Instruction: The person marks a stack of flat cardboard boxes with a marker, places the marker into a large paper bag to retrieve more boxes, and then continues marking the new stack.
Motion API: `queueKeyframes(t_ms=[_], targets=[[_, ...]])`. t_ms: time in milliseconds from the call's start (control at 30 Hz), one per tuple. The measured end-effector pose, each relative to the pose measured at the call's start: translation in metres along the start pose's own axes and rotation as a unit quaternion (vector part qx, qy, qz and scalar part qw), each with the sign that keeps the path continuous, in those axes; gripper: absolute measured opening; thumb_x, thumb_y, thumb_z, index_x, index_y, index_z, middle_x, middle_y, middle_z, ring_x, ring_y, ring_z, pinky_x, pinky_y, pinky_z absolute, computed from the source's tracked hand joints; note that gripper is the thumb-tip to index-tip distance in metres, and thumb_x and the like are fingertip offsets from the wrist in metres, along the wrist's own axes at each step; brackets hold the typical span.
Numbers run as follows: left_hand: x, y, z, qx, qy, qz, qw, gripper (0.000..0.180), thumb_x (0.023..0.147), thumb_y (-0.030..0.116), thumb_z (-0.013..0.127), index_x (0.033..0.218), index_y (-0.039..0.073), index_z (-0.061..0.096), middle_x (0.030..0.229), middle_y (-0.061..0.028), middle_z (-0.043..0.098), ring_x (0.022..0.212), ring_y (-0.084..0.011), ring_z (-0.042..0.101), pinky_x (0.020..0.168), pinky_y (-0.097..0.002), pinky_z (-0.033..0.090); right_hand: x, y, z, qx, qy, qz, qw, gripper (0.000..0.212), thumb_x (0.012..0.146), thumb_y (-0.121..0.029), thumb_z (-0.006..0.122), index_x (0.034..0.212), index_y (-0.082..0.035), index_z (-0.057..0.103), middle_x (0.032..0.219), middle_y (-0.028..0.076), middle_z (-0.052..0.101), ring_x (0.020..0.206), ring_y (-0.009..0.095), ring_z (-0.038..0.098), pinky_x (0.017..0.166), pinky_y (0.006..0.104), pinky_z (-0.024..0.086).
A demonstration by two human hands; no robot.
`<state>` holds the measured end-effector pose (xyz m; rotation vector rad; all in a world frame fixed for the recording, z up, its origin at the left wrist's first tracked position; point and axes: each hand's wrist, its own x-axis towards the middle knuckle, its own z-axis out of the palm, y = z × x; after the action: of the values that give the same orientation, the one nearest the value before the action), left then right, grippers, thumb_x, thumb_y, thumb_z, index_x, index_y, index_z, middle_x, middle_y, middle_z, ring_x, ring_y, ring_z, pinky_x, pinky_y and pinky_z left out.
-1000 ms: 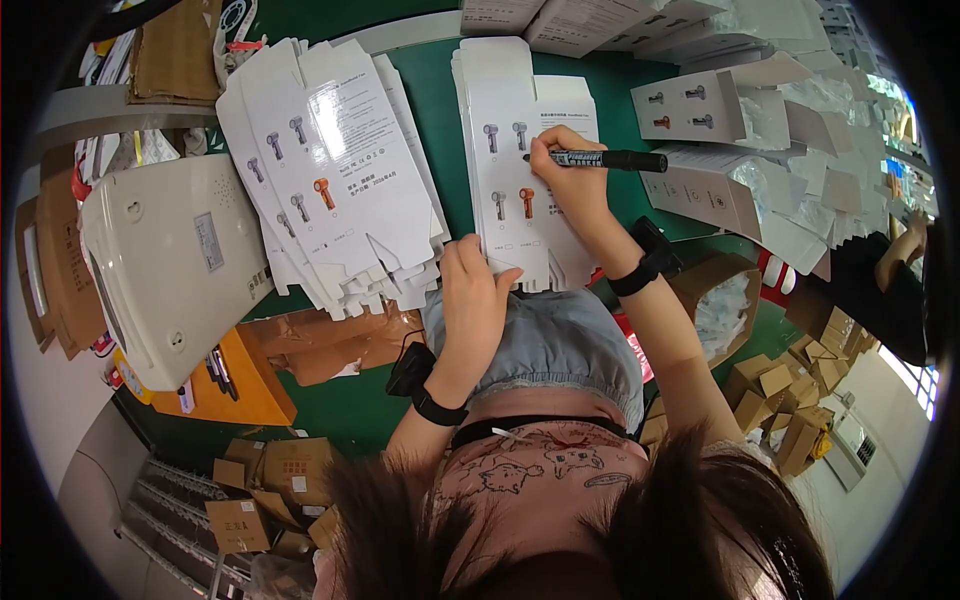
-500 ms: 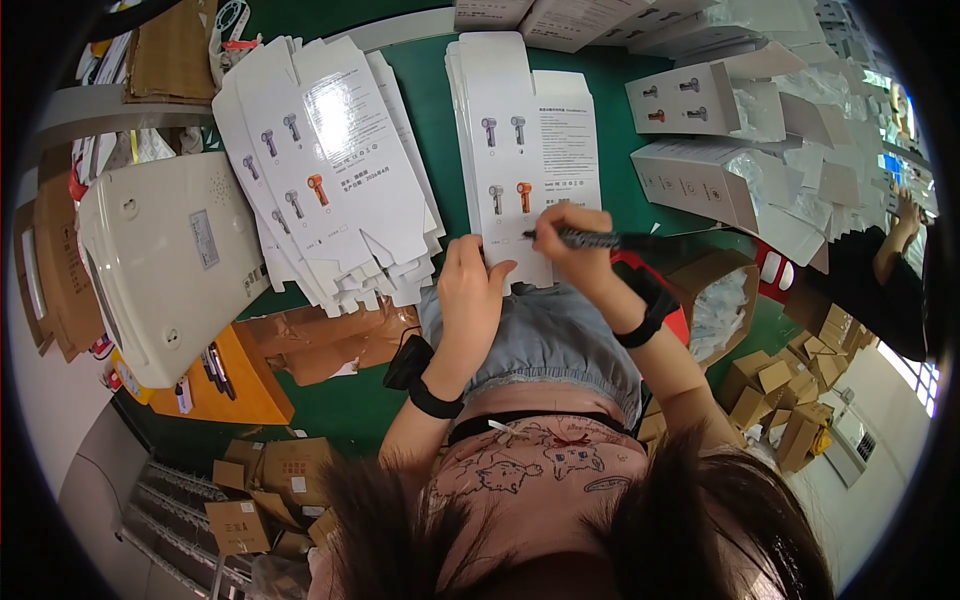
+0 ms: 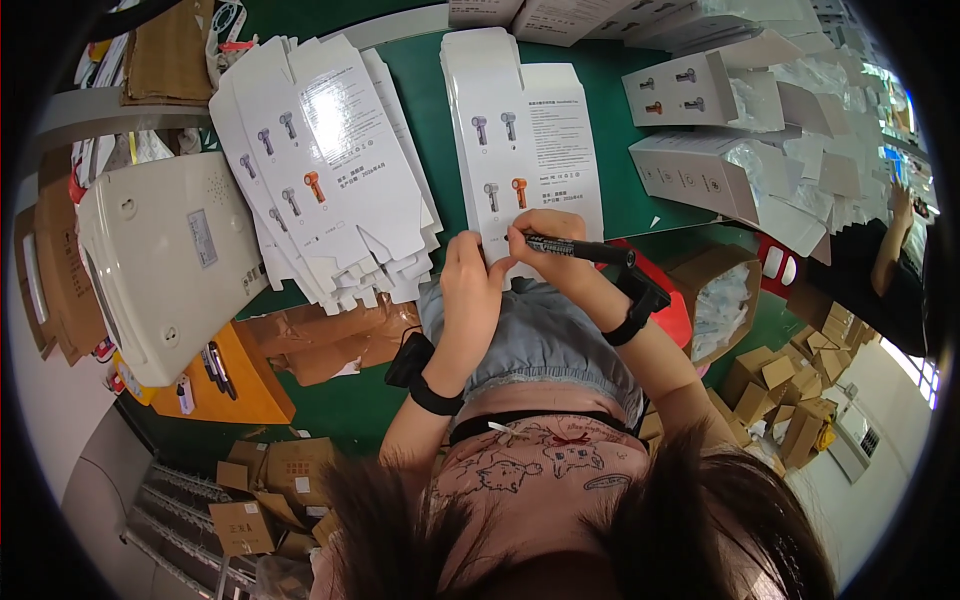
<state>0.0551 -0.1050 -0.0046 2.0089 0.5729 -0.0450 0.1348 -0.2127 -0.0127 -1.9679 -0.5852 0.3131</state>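
A stack of flat white cartons point(image 3: 560, 110), printed with small handheld fans, lies in front of me on the green table. My left hand point(image 3: 470, 285) is at its near left corner, thumb on the top carton and fingers bent along the edge. In my right hand point(image 3: 550, 240) is a black marker point(image 3: 585, 249), gripped near its tip and slanting back to the right. Its tip is by the small boxes printed low on the top carton, largely hidden by my fingers. To the left lies a second, fanned-out pile of flat cartons point(image 3: 370, 200).
A white machine casing point(image 3: 160, 270) stands at the left, near pens point(image 3: 218, 370) on an orange surface. Folded-up white boxes point(image 3: 690, 180) with plastic bags fill the right side. An open brown carton point(image 3: 745, 300) of bags sits lower right. Another person's arm point(image 3: 895, 240) shows far right.
My right hand has moved slightly left and down with the marker, closer to my left thumb. The marker now tilts more steeply. My left hand has barely moved.
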Motion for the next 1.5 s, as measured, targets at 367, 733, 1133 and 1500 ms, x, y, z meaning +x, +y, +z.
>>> queueKeyframes(t_ms=[367, 733, 1133, 1500], targets=[[-0.01, 0.029, -0.033, -0.142, -0.002, -0.105, 0.984, 0.029, 0.067, 0.0, 0.066, 0.089, -0.002, 0.047, 0.073, -0.0126, 0.055, 0.06, -0.0173, 0.052, 0.055, -0.0267, 0.041, -0.002, -0.028, -0.027, 0.259, 0.141, 0.096, 0.951, 0.011, 0.079, -0.008, 0.054, 0.071, -0.001, 0.053, 0.062, 0.006, 0.056, 0.05, 0.012, 0.052, 0.045, 0.0212, 0.039], [-0.001, 0.029, -0.128, 0.234, 0.349, 0.063, 0.906, 0.042, 0.067, 0.007, 0.069, 0.102, -0.001, 0.049, 0.083, -0.0075, 0.054, 0.071, -0.0177, 0.051, 0.063, -0.0278, 0.043, 0.057, -0.014, -0.04, 0.19, 0.099, 0.156, 0.964, 0.01, 0.079, -0.006, 0.053, 0.072, 0.0, 0.053, 0.057, 0.003, 0.055, 0.048, 0.005, 0.049, 0.046, 0.018, 0.037], [-0.008, 0.009, -0.005, 0.071, -0.007, 0.019, 0.997, 0.038, 0.067, 0.013, 0.068, 0.091, -0.003, 0.043, 0.083, -0.0183, 0.046, 0.074, -0.0359, 0.048, 0.063, -0.0393, 0.04, 0.069, 0.015, -0.012, 0.017, 0.102, 0.073, 0.992, 0.01, 0.076, -0.005, 0.056, 0.069, 0.002, 0.055, 0.054, 0.002, 0.055, 0.049, 0.005, 0.05, 0.048, 0.0183, 0.039], [-0.006, 0.0, 0.0, 0.044, -0.008, -0.018, 0.999, 0.036, 0.068, 0.01, 0.067, 0.089, -0.004, 0.042, 0.084, -0.0195, 0.048, 0.075, -0.0366, 0.049, 0.063, -0.0389, 0.041, 0.07, 0.016, -0.013, 0.021, 0.094, 0.065, 0.993, 0.01, 0.076, -0.005, 0.056, 0.069, 0.002, 0.055, 0.055, 0.002, 0.055, 0.049, 0.005, 0.05, 0.047, 0.019, 0.039]])
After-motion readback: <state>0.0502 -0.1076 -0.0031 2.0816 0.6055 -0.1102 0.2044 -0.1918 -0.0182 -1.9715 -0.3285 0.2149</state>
